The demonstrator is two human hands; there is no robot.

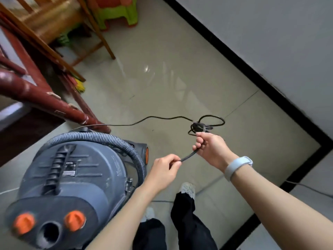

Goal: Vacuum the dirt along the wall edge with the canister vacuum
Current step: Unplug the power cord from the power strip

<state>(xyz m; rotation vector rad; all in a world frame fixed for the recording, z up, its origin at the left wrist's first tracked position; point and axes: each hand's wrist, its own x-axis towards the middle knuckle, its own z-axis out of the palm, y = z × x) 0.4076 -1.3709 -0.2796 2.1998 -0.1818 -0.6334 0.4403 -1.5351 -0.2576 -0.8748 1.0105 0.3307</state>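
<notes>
Two hands held the black power cord between them. My right hand was curled round it just below a tangled bundle of loops, and my left hand pinched the same cord between thumb and fingertips a little lower, so a short straight stretch ran from one grip to the other. A pale grey band sat on my right wrist. From the bundle, a single strand of cord trailed away to the left over the tiled floor toward the red wooden furniture leg.

To the left of my hands stood the grey canister vacuum, seen from above, with two orange knobs beside a round opening near its front, and its ribbed grey hose curved round the far side of the body. An orange-hubbed wheel showed on its right side. Below my hands I could see my black trouser legs and a pale shoe.

Along the right ran the grey wall, edged at the floor by a black skirting strip that turned a corner at the right. A wooden chair and a green plastic stool stood at the far end, though motion blur made their detail hard to read.
</notes>
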